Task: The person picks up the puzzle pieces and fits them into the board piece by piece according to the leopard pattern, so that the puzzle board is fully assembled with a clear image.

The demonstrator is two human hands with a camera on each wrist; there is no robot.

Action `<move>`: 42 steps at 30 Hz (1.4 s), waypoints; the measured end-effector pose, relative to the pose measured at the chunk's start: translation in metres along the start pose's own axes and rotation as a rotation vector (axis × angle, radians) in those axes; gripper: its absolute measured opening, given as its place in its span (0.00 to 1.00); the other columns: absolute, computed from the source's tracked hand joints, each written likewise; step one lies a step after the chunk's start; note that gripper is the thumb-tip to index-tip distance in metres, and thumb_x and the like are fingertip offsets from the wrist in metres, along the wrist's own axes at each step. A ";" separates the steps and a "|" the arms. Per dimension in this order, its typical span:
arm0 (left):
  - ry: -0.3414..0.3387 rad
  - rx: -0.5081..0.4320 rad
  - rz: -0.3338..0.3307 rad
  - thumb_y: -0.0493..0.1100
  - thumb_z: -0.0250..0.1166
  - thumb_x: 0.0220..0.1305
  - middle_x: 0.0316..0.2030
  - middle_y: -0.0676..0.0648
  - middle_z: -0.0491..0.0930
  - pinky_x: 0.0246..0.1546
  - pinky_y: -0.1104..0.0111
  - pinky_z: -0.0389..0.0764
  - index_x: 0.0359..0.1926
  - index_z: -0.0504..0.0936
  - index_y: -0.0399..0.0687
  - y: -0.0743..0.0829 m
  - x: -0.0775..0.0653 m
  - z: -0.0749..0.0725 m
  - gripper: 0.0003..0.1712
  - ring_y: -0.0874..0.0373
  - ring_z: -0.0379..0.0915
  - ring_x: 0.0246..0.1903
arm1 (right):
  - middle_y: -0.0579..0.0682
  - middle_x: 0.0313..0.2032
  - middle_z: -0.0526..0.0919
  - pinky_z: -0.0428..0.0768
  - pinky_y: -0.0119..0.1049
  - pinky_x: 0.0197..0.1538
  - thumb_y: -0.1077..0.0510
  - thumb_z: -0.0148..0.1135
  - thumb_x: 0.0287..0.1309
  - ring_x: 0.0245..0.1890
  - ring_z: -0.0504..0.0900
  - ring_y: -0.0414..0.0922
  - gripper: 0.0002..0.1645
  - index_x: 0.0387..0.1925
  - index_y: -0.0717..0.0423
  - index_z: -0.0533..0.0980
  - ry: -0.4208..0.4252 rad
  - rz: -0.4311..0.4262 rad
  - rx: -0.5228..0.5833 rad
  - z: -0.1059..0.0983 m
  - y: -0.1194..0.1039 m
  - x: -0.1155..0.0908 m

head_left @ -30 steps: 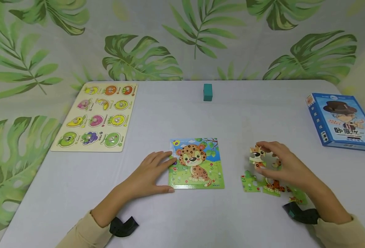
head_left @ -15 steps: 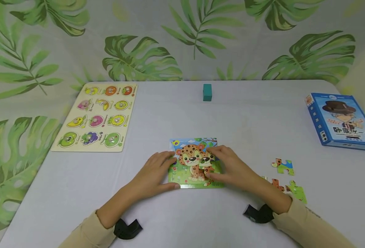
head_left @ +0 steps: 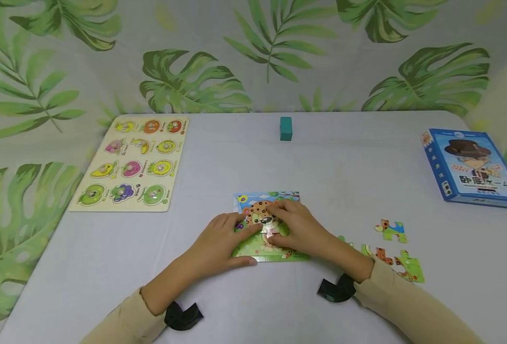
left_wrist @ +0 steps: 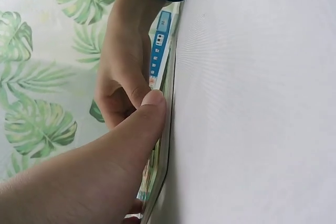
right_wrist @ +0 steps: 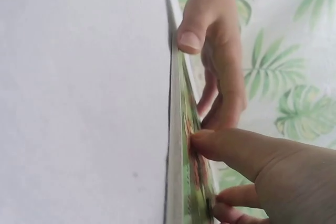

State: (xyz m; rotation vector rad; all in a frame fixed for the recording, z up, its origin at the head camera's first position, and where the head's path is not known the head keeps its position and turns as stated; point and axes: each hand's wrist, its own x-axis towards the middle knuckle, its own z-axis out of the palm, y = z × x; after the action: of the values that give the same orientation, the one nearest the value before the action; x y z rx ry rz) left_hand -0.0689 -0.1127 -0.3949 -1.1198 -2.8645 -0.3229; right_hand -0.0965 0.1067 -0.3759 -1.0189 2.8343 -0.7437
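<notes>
Right hand (head_left: 298,225) pinches an orange-and-white jigsaw piece (head_left: 270,227) over the square green-and-blue leopard board (head_left: 279,258), so that spread left hand (head_left: 220,241) could totally bump it crooked.

My head view high above the table (head_left: 236,306), facing forward and down, wrist views close, low, sideways-tipped, both sharing my left hand (head_left: 223,242), right hand (head_left: 303,228), puzzle (head_left: 275,258).

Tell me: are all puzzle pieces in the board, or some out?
Some are out: loose pieces lie on the tablecloth right of the board. The held piece in the right fingers: can't tell if seated.
</notes>
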 end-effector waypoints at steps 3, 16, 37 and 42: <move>-0.021 0.011 0.017 0.73 0.42 0.44 0.52 0.43 0.57 0.51 0.57 0.50 0.58 0.56 0.70 0.001 0.001 -0.003 0.37 0.51 0.50 0.52 | 0.46 0.42 0.66 0.61 0.38 0.43 0.45 0.60 0.39 0.42 0.62 0.43 0.36 0.51 0.56 0.66 -0.043 0.005 -0.015 -0.001 -0.001 0.003; -0.022 -0.018 0.033 0.73 0.44 0.41 0.52 0.42 0.56 0.51 0.57 0.51 0.57 0.58 0.68 -0.001 0.000 -0.006 0.39 0.50 0.50 0.52 | 0.46 0.47 0.61 0.57 0.41 0.45 0.37 0.58 0.37 0.47 0.59 0.44 0.42 0.56 0.50 0.61 -0.164 0.011 0.006 -0.010 0.003 0.002; 0.020 -0.029 0.017 0.74 0.46 0.39 0.51 0.44 0.58 0.51 0.60 0.51 0.56 0.60 0.69 -0.001 0.001 -0.003 0.40 0.53 0.51 0.51 | 0.45 0.53 0.63 0.57 0.36 0.52 0.62 0.66 0.34 0.51 0.57 0.36 0.44 0.56 0.43 0.59 0.284 0.259 0.153 -0.085 0.083 -0.121; 0.004 -0.040 0.015 0.74 0.45 0.40 0.52 0.44 0.57 0.51 0.59 0.51 0.57 0.59 0.68 -0.001 0.001 -0.003 0.40 0.52 0.50 0.51 | 0.42 0.54 0.62 0.51 0.51 0.53 0.58 0.64 0.38 0.54 0.55 0.35 0.41 0.57 0.42 0.58 0.283 0.386 0.161 -0.081 0.106 -0.141</move>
State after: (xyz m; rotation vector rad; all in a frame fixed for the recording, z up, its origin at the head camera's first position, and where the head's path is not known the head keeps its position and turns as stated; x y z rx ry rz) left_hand -0.0705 -0.1135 -0.3926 -1.1453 -2.8567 -0.3835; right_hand -0.0638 0.2981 -0.3694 -0.3489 2.9951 -1.1176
